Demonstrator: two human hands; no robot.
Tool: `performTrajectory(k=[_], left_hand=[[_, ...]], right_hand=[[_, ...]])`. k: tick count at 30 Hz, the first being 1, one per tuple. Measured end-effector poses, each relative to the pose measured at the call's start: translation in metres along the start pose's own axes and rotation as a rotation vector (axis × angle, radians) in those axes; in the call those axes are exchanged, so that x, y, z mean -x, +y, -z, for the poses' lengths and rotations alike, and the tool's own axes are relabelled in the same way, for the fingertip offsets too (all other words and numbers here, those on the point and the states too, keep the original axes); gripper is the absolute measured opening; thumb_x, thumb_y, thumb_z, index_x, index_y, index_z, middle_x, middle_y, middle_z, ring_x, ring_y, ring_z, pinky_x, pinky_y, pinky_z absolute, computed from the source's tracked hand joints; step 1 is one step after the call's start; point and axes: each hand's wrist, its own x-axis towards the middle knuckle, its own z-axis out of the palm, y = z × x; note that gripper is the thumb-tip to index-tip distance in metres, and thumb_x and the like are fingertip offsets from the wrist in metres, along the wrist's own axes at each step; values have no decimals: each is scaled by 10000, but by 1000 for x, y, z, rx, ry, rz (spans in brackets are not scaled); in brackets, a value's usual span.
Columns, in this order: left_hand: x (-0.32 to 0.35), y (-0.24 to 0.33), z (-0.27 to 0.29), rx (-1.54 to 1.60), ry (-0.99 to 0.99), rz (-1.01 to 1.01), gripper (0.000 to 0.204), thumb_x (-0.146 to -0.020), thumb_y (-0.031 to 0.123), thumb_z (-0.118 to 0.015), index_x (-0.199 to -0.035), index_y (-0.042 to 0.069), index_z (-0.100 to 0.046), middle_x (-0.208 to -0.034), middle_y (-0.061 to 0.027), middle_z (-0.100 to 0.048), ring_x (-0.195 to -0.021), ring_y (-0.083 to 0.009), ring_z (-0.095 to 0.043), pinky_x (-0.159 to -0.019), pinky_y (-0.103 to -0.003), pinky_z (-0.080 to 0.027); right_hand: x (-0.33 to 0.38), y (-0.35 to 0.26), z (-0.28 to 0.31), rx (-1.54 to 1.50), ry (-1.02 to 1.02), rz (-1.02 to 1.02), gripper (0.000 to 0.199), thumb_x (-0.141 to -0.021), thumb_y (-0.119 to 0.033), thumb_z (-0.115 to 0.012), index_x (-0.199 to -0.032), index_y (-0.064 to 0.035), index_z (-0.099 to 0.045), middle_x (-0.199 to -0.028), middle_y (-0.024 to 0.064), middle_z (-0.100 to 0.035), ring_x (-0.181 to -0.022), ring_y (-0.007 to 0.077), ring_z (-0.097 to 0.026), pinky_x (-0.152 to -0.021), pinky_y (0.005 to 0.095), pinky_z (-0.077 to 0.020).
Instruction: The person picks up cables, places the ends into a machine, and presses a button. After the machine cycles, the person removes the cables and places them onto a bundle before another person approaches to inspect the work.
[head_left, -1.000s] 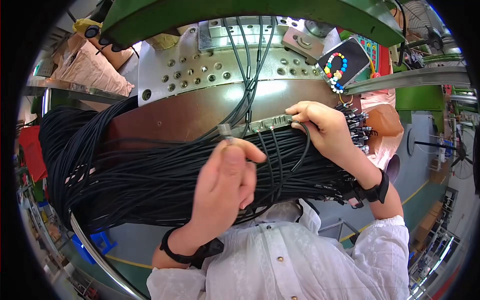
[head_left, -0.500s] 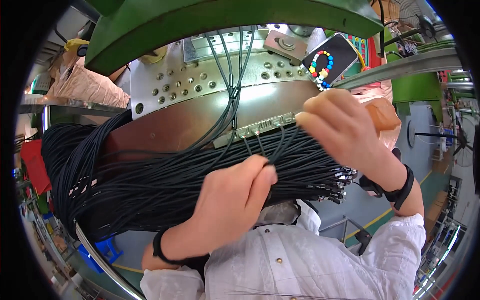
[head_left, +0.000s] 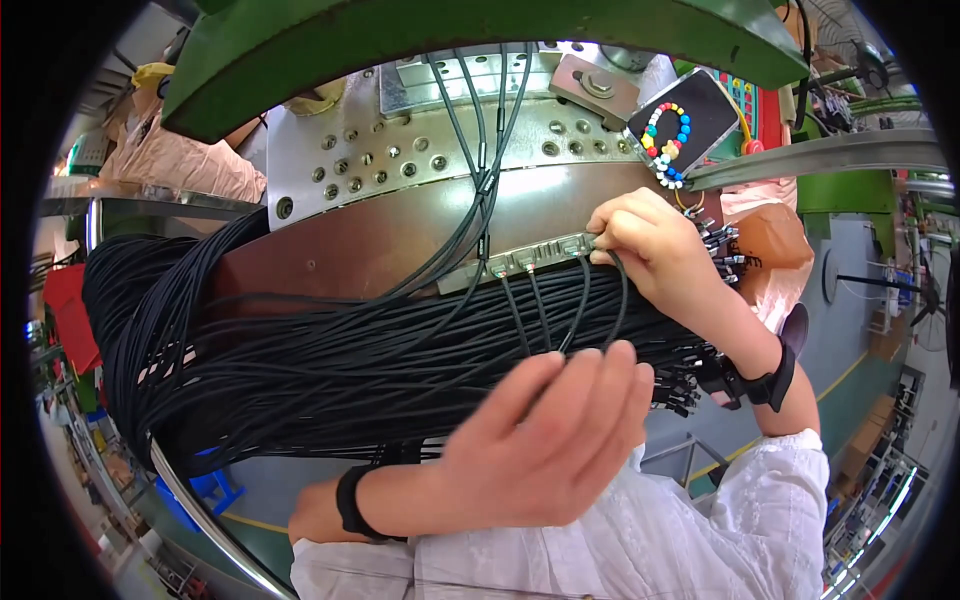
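A slim metal fixture strip point(head_left: 545, 254) with slots lies along the front edge of the brown board. Several black cables have their ends set in its slots. My right hand point(head_left: 655, 245) pinches a black cable point(head_left: 625, 300) at the strip's right end; the fingers hide the cable's tip. My left hand point(head_left: 545, 445) is open over the near side of a thick bundle of black cables point(head_left: 330, 370), its fingers stretched out and slightly blurred. Metal connector ends point(head_left: 680, 390) of the bundle stick out at the right.
A green machine frame point(head_left: 480, 30) arches over the drilled metal plate point(head_left: 400, 150). Other cables point(head_left: 484, 200) run from beneath it down to the bundle. At the back right, a beaded bracelet point(head_left: 668, 145) lies on a dark phone point(head_left: 705, 115). A metal rail point(head_left: 820, 155) extends rightward.
My right hand has come down onto the strip's right end with a cable. My left hand has let go of its grip, opened and shifted right and nearer me.
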Motion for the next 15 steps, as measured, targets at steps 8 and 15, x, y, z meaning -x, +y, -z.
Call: performTrajectory(k=[8, 15], left_hand=[[-57, -164, -37, 1249, 220, 1055, 324, -964, 255, -402, -1047, -23, -547, -1001, -162, -612, -883, -233, -559, -761, -298, -445], [-88, -146, -71, 1938, 15, 943, 317, -976, 287, -399, -1019, -13, -491, -697, -1, -408, -570, -81, -359, -484, -204, -322]], right_hand=[[-57, 29, 33, -273, 36, -4, 138, -807, -60, -596, -935, -11, -589, -981, 77, -624, -913, 181, -575, -791, 285, -452], [-103, 59, 35, -1129, 131, -852, 596, -903, -266, -511, -1424, -205, -227, -1441, 125, -257, -1284, 202, -305, -1052, 359, -248]])
